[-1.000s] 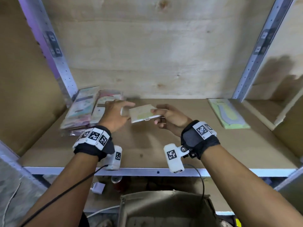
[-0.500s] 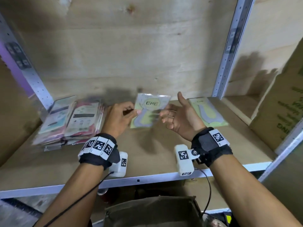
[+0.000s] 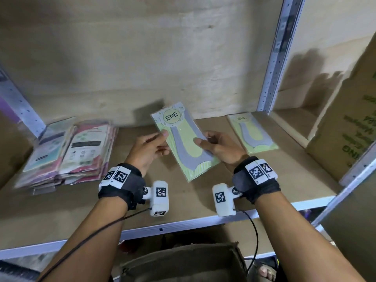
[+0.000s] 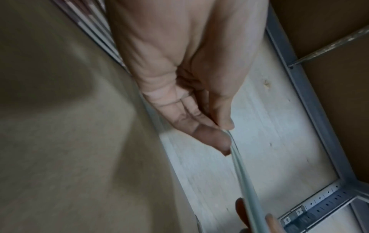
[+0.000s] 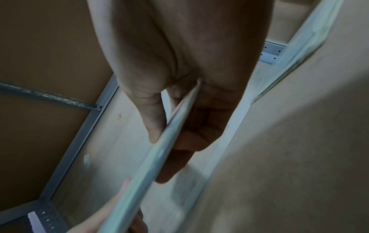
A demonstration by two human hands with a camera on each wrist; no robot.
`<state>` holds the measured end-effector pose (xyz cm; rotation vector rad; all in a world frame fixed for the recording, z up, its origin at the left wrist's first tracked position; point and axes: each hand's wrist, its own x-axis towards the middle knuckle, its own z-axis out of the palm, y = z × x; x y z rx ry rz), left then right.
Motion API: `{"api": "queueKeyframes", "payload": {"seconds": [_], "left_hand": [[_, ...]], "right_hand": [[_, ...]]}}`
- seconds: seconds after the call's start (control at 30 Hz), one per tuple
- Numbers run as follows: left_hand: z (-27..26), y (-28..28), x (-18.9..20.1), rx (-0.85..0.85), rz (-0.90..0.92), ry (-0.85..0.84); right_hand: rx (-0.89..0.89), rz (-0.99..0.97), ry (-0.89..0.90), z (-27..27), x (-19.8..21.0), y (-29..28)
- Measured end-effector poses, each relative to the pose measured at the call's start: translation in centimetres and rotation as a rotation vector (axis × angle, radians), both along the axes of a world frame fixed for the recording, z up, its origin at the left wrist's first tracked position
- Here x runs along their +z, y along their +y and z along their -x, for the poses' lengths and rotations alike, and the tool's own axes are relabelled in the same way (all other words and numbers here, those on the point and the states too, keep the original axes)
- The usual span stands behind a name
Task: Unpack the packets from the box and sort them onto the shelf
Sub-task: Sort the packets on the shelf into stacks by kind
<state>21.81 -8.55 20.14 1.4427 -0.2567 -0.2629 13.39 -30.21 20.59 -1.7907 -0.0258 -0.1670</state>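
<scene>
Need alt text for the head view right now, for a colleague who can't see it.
Both hands, left hand and right hand, hold a green ENE packet above the shelf. A matching packet lies flat to the right; a stack of pink packets sits at the left.

Pale green packet [image 3: 184, 139] with grey sock shape, matching packet [image 3: 253, 131] on brown shelf [image 3: 203, 200], pink-edged stack [image 3: 81, 151]

- Bare board is lying open on the shelf [image 3: 203, 202] between the stacked packets [image 3: 81, 151] at its left end and the lone green packet [image 3: 254, 131].
- An upright post [image 3: 274, 64] and cardboard carton [image 3: 350, 123] are blocking its right end.
</scene>
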Motion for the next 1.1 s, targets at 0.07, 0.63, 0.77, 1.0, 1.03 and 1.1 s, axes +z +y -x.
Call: {"api": "queueKeyframes", "payload": {"seconds": [0.07,0.63,0.77,1.0,1.03,1.1], "left_hand": [[-0.2,0.0,-0.2,0.009,-0.014,0.065],[0.2,1.2,0.6,0.158,0.089,0.256],[0.4,0.3,0.6,0.116,0.118,0.302],[1.4,-4.5,-0.5,-0.246,-0.073,0.222],[1.7,-5.5,-0.5,-0.294,-0.089,0.197],[2.3,-7.9,-0.3,-0.347,-0.101,0.156]], "right_hand": [[0.012,-0.017,0.036,-0.2,-0.5,-0.3],[0.328,-0.049,0.220,0.7,-1.2,-2.4],[0.262,-0.044,0.193,0.9,-0.7,-3.5],[0.061,-0.104,0.154,1.0,0.7,-6.7],[0.015,-0.132,0.154,1.0,0.7,-7.2],[-0.079,-0.175,0.166,1.1,0.8,-8.1]]}}
